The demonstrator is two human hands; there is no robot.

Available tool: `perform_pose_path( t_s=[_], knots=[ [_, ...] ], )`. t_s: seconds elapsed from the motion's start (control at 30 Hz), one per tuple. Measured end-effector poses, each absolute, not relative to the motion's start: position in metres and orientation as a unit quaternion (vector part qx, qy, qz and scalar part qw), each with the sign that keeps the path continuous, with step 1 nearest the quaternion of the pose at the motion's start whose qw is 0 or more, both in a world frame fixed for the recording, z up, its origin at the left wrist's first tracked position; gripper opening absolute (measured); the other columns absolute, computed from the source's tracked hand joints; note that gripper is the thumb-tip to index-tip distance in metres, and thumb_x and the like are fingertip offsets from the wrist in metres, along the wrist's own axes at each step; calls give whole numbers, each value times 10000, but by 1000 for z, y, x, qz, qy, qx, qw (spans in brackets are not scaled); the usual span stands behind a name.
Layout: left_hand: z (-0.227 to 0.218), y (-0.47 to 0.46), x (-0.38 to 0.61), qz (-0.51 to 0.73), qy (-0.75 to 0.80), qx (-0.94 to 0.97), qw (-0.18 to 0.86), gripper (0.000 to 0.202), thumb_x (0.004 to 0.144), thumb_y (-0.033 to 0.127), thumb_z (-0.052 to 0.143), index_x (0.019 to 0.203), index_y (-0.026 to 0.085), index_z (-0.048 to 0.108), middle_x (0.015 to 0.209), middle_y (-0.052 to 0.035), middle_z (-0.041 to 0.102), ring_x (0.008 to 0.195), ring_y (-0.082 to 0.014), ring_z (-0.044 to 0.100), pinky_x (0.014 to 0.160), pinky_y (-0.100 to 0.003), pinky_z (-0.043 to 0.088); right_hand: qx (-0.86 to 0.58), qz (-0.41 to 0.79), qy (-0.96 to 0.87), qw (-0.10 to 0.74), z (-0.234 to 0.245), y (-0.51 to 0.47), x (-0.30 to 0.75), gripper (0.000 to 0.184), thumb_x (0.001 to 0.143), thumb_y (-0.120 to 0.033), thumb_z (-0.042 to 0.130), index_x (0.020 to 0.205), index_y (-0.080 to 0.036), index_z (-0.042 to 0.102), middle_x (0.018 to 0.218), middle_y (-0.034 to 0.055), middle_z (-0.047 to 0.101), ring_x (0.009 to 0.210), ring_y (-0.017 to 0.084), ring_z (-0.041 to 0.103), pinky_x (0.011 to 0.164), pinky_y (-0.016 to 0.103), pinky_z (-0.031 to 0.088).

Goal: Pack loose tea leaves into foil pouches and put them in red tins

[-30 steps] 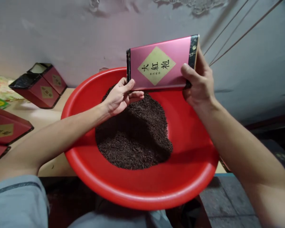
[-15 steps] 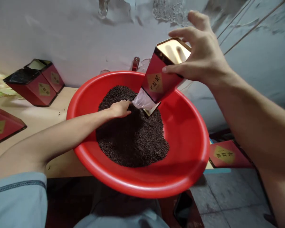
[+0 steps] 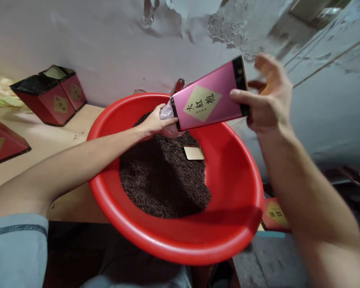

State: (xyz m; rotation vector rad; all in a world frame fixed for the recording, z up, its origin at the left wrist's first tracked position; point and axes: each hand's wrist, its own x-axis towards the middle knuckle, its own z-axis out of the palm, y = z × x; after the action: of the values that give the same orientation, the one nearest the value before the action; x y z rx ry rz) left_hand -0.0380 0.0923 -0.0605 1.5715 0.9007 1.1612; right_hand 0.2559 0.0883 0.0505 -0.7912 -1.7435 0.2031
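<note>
A pink-red tea tin (image 3: pixel 211 96) with black ends and a pale diamond label is tilted nearly on its side above a big red basin (image 3: pixel 232 168). My right hand (image 3: pixel 270 96) grips its upper right end, the thumb on the label side and some fingers blurred behind. Out of its lower left end comes a clear plastic bag (image 3: pixel 167 112). My left hand (image 3: pixel 154 121) holds this bag at the tin's mouth, with a finger against the tin's rim. Below lies a heap of dark tea leaves (image 3: pixel 171 180), and a small pale gold rectangular lid (image 3: pixel 193 153) rests on it.
Two similar tins (image 3: pixel 55 102) stand against the wall at the left on a wooden table (image 3: pixel 75 138). Another red tin (image 3: pixel 4 142) is at the left edge. A further tin (image 3: pixel 274 216) lies right of the basin, partly behind my right arm.
The tin has swung from steeply tilted to almost horizontal, its label now facing me. My left hand has risen from the tea leaves to the tin's mouth, and the gold lid lies uncovered.
</note>
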Motion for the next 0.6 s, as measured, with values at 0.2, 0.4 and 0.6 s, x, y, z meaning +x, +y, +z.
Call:
perform_pose_path(
  t_s=[0.2,0.4,0.6],
  knots=[
    [-38,95,-52,539,314,618,479,683,809,376,712,1408,171,453,1404,-176,591,1239,-309,625,1026,-451,534,-366,391,-597,597,-50,105,243,506,740,-420,695,1219,-259,680,1277,107,720,990,310,725,812,462,611],
    [-38,81,-54,429,309,719,451,756,790,443,706,1442,187,424,1380,-172,596,1204,-321,641,976,-467,560,-444,586,-592,329,-76,76,218,725,693,-358,751,1369,-264,506,1389,116,642,1126,302,694,937,542,596],
    [-43,50,-17,220,355,862,289,537,797,291,693,1285,130,536,1204,-167,706,1078,-274,705,902,-380,576,-489,211,-814,234,-72,53,222,1044,703,-221,800,1613,-280,291,1706,173,152,1563,419,232,1197,658,339]
  ],
)
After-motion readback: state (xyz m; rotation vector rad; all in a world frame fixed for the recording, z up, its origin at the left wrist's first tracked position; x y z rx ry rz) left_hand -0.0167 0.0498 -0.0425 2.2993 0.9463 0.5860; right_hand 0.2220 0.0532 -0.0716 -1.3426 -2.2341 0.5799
